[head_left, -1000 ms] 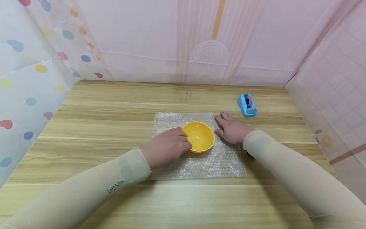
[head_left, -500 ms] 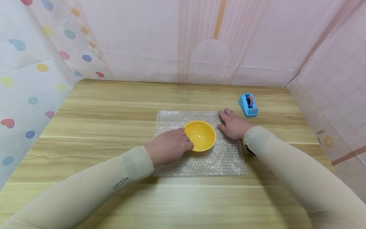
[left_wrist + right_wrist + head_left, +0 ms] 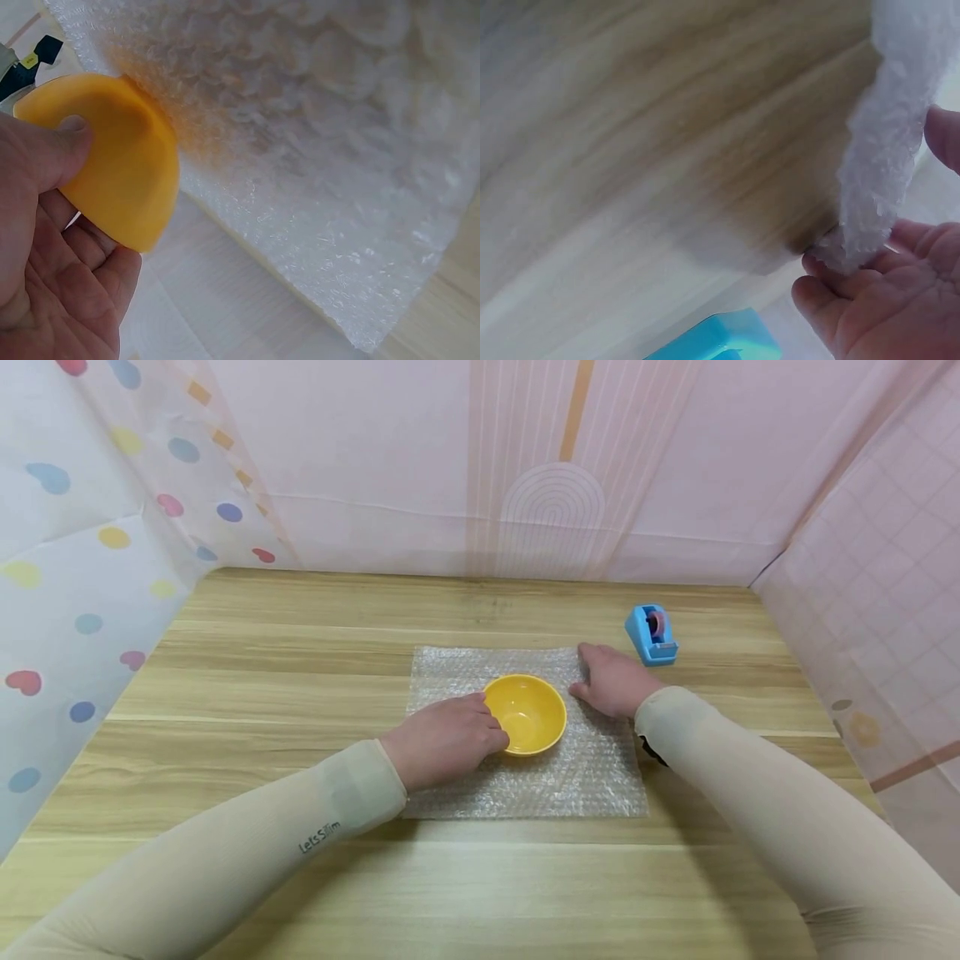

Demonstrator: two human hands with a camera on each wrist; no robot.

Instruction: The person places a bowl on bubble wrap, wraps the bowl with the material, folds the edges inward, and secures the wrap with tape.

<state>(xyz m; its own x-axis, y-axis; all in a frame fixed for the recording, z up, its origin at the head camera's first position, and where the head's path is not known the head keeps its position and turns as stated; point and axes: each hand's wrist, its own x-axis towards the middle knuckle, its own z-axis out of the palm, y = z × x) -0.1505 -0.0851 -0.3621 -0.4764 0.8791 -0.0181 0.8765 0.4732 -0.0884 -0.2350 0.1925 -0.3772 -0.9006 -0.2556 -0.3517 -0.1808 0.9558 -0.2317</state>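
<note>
A yellow bowl (image 3: 534, 718) stands upright on a sheet of bubble wrap (image 3: 555, 789). My left hand (image 3: 444, 739) grips its left side; in the left wrist view the thumb presses on the bowl's outer wall (image 3: 131, 157) and the fingers curl at the rim. At the far right corner of the sheet is my right hand (image 3: 617, 682). The right wrist view has the edge of the bubble wrap (image 3: 877, 165) between its thumb and curled fingers (image 3: 821, 304), the corner lying on the fingertips.
A blue tape dispenser (image 3: 652, 635) with a pinkish roll stands just beyond the right hand. The wooden table (image 3: 300, 652) is bounded by patterned cloth (image 3: 375, 468) at the back and on both sides.
The right hand's fingers were spread flat on the sheet and are now curled at its far right corner. The left hand keeps its grip on the bowl.
</note>
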